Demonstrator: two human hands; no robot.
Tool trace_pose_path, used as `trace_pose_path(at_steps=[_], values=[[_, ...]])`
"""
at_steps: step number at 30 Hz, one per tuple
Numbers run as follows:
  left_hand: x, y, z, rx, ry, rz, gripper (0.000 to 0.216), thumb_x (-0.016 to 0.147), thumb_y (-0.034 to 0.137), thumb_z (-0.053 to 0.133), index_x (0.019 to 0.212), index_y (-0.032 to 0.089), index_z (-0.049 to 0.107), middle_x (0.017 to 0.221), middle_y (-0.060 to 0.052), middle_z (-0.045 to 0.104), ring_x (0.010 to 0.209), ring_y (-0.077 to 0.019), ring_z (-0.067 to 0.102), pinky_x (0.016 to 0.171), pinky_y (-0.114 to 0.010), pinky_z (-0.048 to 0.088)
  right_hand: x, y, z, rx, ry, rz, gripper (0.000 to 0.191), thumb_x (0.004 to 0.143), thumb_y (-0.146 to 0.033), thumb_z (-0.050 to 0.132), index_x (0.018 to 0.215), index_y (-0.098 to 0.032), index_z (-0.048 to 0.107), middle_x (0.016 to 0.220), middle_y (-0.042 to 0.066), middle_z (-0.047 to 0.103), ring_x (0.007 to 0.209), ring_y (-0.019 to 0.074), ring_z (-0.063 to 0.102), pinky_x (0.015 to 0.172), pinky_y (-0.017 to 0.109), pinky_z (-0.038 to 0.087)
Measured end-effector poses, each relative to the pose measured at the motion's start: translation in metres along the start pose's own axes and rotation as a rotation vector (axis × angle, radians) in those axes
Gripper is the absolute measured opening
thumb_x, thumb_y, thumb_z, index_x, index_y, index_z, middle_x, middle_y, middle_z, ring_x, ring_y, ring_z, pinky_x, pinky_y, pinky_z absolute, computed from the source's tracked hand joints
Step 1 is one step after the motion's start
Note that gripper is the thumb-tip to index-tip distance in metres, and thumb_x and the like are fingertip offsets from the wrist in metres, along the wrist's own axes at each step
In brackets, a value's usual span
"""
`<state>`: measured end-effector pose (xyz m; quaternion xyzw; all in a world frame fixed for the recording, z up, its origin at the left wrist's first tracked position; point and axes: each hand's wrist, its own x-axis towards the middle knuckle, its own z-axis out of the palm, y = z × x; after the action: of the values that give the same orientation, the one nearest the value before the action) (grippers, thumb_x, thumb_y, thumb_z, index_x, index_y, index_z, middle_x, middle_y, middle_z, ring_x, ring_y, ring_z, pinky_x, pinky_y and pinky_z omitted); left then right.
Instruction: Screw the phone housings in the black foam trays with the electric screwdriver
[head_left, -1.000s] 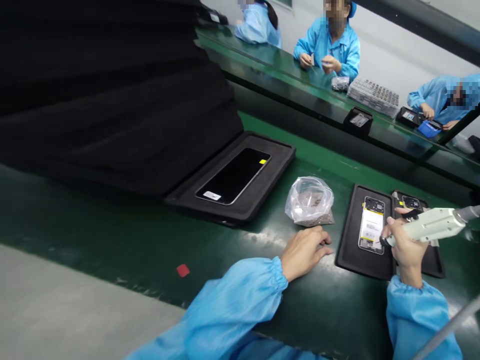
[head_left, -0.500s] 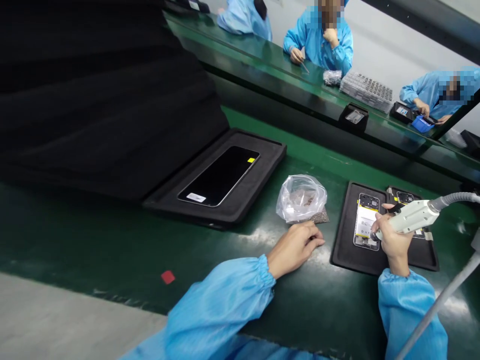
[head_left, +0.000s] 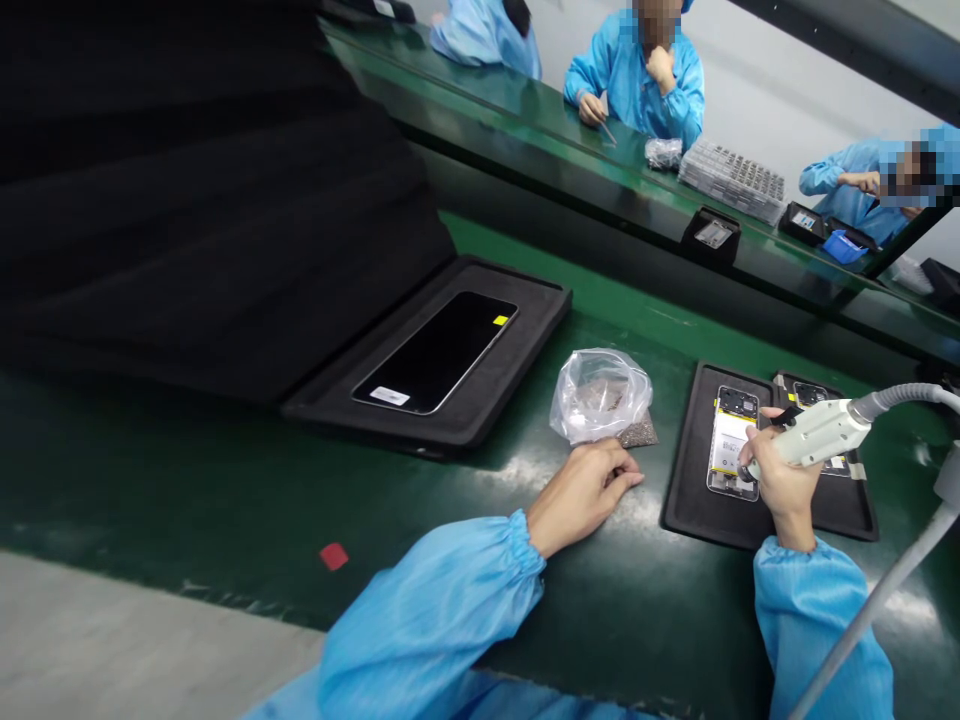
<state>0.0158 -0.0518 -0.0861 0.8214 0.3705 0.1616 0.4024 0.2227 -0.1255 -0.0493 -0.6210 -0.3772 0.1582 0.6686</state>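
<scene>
My right hand (head_left: 780,480) is wrapped round a white electric screwdriver (head_left: 814,435), its tip down on an opened phone (head_left: 729,442) that lies in a black tray (head_left: 701,500). My left hand (head_left: 581,492) rests on the green belt with its fingers curled, fingertips touching the edge of a clear plastic bag (head_left: 600,395) of small dark screws. Whether anything is pinched in those fingers is hidden. A second opened phone (head_left: 814,400) lies in a tray just behind my right hand.
A larger black tray (head_left: 525,340) holds a phone screen-up (head_left: 439,350) at the left. Black fabric (head_left: 195,200) covers the far left. A red mark (head_left: 334,556) lies on the belt. Across a second belt, people in blue coats sit by a parts tray (head_left: 731,180).
The view has shifted, so everything sits a little further left. My left hand's fingers have curled in closer to the bag. My right hand keeps the screwdriver on the phone.
</scene>
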Motion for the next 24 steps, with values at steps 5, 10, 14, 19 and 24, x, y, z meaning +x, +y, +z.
trace_pose_path(at_steps=[5,10,14,19,24], values=[[0.0,-0.0017,0.0007,0.002,0.009,0.011,0.012,0.086,0.018,0.061,0.079,0.015,0.07,0.076,-0.002,0.063,0.069,-0.0141,0.058,0.063,-0.024,0.04,0.0002,0.0008,-0.001,-0.007,-0.008,0.003,0.024,0.07,-0.031,0.07,0.076,-0.019,0.049,0.044,-0.006,0.054,0.037,0.012,0.048,0.044,0.026,0.042],[-0.0004,-0.0018,0.0002,0.011,0.017,0.015,0.014,0.086,0.019,0.059,0.078,0.015,0.069,0.075,-0.002,0.063,0.069,-0.0146,0.058,0.064,-0.025,0.04,-0.0005,0.0007,-0.0006,0.005,-0.012,0.006,0.025,0.07,-0.03,0.069,0.08,-0.019,0.05,0.043,-0.007,0.054,0.037,0.0122,0.048,0.045,0.026,0.043],[-0.0005,-0.0008,0.0,0.007,0.02,0.022,0.015,0.086,0.021,0.058,0.078,0.016,0.069,0.075,-0.003,0.064,0.069,-0.0146,0.058,0.063,-0.025,0.041,0.0,0.0021,-0.0006,0.0,-0.008,0.004,0.023,0.07,-0.03,0.069,0.078,-0.019,0.05,0.043,-0.007,0.053,0.036,0.0113,0.046,0.045,0.026,0.042],[-0.0004,-0.0005,0.0002,0.015,0.038,0.045,0.016,0.086,0.023,0.055,0.077,0.017,0.068,0.074,-0.002,0.064,0.067,-0.0143,0.058,0.062,-0.025,0.041,-0.0004,0.0039,-0.0017,-0.012,-0.006,0.002,0.025,0.071,-0.032,0.07,0.071,-0.02,0.048,0.043,-0.006,0.053,0.037,0.0114,0.047,0.044,0.027,0.042],[-0.0033,-0.0008,-0.003,0.006,0.018,0.026,0.016,0.085,0.023,0.056,0.076,0.017,0.068,0.075,-0.003,0.064,0.067,-0.015,0.058,0.063,-0.025,0.042,-0.0044,0.005,-0.0008,-0.033,-0.008,-0.012,0.024,0.072,-0.035,0.07,0.077,-0.019,0.052,0.044,-0.006,0.054,0.037,0.0133,0.049,0.044,0.028,0.042]])
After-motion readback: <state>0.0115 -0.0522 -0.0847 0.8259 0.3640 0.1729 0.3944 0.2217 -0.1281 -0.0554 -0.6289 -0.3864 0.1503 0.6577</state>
